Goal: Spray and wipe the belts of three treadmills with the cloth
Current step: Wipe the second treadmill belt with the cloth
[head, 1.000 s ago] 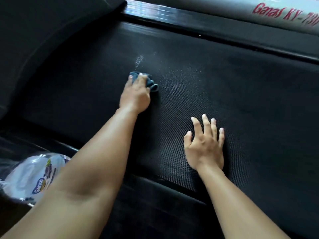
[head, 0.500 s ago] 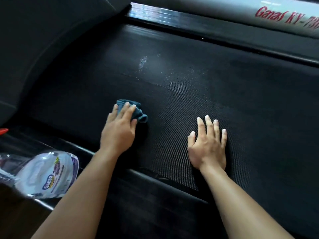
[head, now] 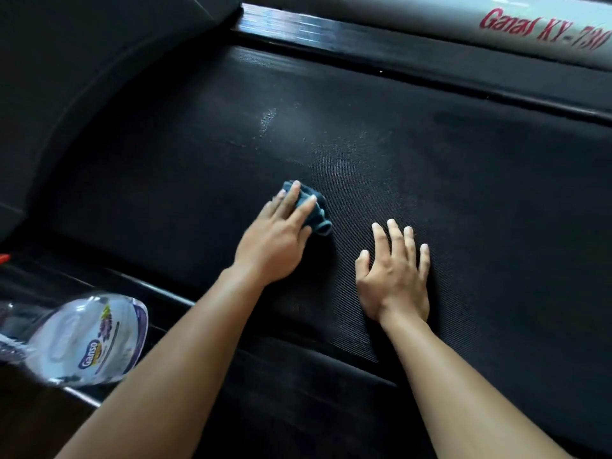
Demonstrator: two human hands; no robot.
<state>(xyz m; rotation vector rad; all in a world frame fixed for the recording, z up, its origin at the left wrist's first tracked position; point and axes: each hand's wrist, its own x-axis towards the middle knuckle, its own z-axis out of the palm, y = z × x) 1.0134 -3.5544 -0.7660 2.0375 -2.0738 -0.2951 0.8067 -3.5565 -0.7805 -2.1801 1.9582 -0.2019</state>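
I note: left hand (head: 278, 241), fingers straight, presses bunched teal cloth (head: 316, 210), long axis far-left to near-right, on black ribbed belt (head: 463, 193); right hand (head: 394, 276) flat, open.

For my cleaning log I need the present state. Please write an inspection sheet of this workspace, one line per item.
Surface: black treadmill belt, with a pale patch of spray droplets beyond the cloth.
Job's things: blue cloth bunched on the belt; spray bottle lying on its side at lower left, off the belt.
Clutter: small red thing at the left edge, unclear.
Grips: left hand presses the cloth with straight fingers; right hand flat on the belt, holds nothing.
Cables: nothing seen.
Surroundings: glossy side rail and a silver frame lettered "Ganas KY-730".
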